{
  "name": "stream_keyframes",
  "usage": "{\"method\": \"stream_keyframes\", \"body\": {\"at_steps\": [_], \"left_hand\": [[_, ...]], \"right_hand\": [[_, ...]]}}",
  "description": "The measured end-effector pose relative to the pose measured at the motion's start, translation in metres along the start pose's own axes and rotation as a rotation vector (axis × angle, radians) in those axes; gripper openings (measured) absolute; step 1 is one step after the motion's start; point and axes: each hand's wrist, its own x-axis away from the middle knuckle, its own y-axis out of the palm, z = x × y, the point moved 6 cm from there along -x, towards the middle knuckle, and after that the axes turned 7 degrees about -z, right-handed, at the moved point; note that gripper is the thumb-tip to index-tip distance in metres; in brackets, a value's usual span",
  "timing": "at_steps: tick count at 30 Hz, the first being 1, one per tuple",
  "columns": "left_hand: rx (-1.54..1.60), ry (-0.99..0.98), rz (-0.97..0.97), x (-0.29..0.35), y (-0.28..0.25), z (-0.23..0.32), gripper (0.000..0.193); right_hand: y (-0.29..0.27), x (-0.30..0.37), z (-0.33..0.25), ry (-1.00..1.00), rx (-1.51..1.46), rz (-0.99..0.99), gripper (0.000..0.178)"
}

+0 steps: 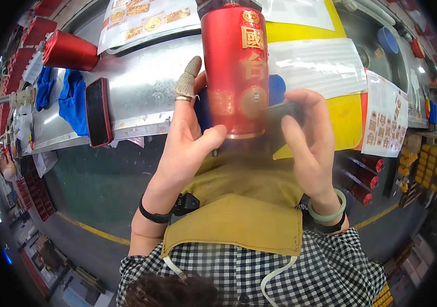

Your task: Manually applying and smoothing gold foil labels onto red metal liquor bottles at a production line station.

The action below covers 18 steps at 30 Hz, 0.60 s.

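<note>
Bottle (231, 64) sits between my hands at the bench (141, 94) front, its lower end toward me. My left hand (183, 125) is spread wide at its left side, thumb by the bottom corner, the wrapped finger (186, 84) pointing up; other fingers run behind, so I can't tell how firmly they hold. My right hand (313, 135) pinches a dark flat piece (285, 110), thumb against fingers, close by the round gold patch (253, 101). Blur hides whether it touches.

If that piece meets the red skin edge-on, I could scratch it or lift the gold; too hard a push might roll the bottle against my loose-looking left side. My bangle (327, 212) might knock something if I swing wide. The phone (98, 112), at the bench edge, could drop if my left arm catches it.
</note>
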Motion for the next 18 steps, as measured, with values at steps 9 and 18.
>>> {"method": "stream_keyframes", "body": {"at_steps": [9,18], "left_hand": [[-0.017,0.013,-0.021,0.002,0.007,0.006,0.1],[-0.047,-0.004,0.011,0.001,0.015,0.007,0.101]], "right_hand": [[-0.005,0.0,0.0,0.01,0.017,0.032,0.032],[-0.005,-0.004,0.003,0.014,-0.054,0.044,0.032]]}}
